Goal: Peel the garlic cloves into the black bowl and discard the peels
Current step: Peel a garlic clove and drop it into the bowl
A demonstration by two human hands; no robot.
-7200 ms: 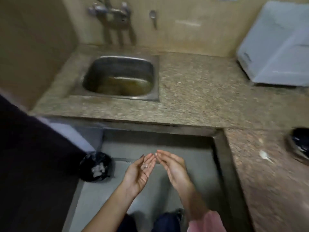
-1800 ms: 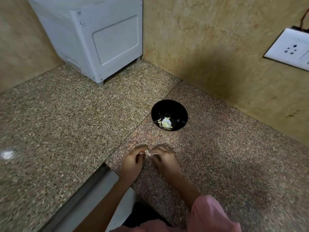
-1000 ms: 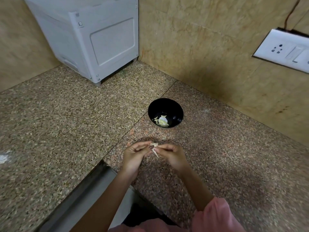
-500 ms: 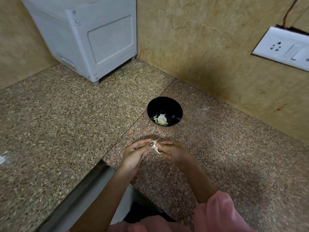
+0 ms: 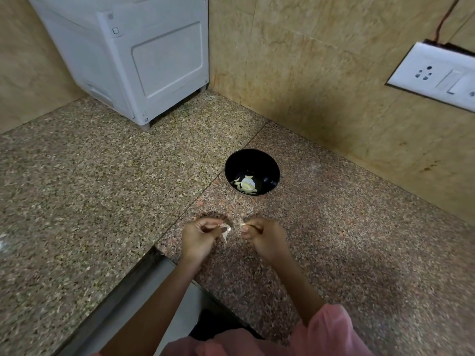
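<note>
Separation is the news: your left hand (image 5: 203,237) pinches the garlic clove (image 5: 225,232) and your right hand (image 5: 264,237) a peel scrap (image 5: 243,224), drawn apart since half a second ago, near the black bowl (image 5: 252,160), so the skin is probably tearing free.

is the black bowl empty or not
Not empty: a few pale garlic pieces lie at the bottom of the black bowl, far from full.
</note>
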